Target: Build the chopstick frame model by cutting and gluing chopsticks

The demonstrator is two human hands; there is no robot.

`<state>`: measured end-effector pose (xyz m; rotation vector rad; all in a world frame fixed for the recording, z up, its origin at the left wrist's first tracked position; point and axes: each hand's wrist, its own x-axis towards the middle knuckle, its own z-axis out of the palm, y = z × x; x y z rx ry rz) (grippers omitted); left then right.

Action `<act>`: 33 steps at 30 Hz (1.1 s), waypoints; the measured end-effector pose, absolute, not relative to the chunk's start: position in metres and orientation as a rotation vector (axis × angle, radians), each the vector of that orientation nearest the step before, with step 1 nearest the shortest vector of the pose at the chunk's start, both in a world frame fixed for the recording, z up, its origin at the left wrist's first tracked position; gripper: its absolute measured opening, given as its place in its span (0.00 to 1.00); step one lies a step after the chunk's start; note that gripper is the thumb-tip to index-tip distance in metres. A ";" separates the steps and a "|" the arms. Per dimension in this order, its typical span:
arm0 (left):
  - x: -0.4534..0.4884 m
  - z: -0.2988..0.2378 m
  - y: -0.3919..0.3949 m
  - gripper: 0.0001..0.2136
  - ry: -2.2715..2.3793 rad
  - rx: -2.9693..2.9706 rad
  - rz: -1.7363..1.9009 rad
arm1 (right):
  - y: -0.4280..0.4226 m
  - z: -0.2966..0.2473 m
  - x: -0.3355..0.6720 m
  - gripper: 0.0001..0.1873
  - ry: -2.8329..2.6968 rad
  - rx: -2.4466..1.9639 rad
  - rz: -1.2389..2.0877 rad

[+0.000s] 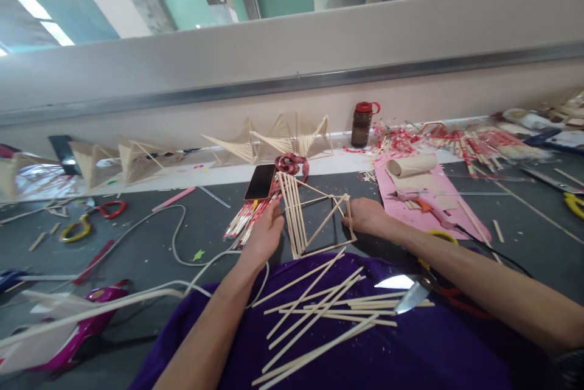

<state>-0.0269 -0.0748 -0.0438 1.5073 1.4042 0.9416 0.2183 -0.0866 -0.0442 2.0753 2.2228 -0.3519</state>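
Note:
In the head view, a small frame of glued wooden sticks (295, 219) stands tilted on the dark tabletop, several sticks lined up side by side along its left face. My left hand (268, 227) is closed at that left face, its fingertips partly hidden. On the opposite side, my right hand (365, 217) pinches the frame near its right corner. Packs of wrapped chopsticks (249, 219) lie beside my left hand, below a phone (261, 182). Loose wooden sticks (314, 311) rest across the purple cloth on my lap, with a metal blade (410, 297) at their right end.
Finished stick models (274, 140) line the wall, near a brown bottle (361, 125). A glue gun (426, 207) lies on pink paper (456, 186). At left are scissors (75, 230), a white cable (176, 238) and a magenta glue gun (86, 323).

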 end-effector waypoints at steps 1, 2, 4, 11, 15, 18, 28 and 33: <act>-0.027 -0.046 -0.075 0.24 1.418 1.520 0.911 | -0.087 -0.044 0.219 0.16 2.220 2.082 -0.353; -0.028 -0.047 -0.077 0.24 1.435 1.523 0.888 | -0.087 -0.044 0.219 0.16 2.218 2.089 -0.356; -0.029 -0.048 -0.080 0.25 1.469 1.507 0.847 | -0.088 -0.044 0.221 0.16 2.215 2.099 -0.368; -0.022 -0.047 -0.081 0.24 1.384 1.447 0.792 | -0.084 -0.045 0.224 0.18 2.181 2.148 -0.393; -0.015 -0.049 -0.075 0.23 1.338 1.405 0.817 | -0.081 -0.047 0.226 0.18 2.167 2.160 -0.397; -0.011 -0.050 -0.070 0.22 1.326 1.404 0.834 | -0.080 -0.049 0.229 0.18 2.161 2.163 -0.397; -0.006 -0.056 -0.063 0.18 1.298 1.528 0.941 | -0.083 -0.040 0.230 0.19 2.163 2.108 -0.365; -0.027 -0.055 -0.071 0.15 1.435 1.929 0.883 | -0.096 -0.028 0.239 0.20 2.189 2.148 -0.204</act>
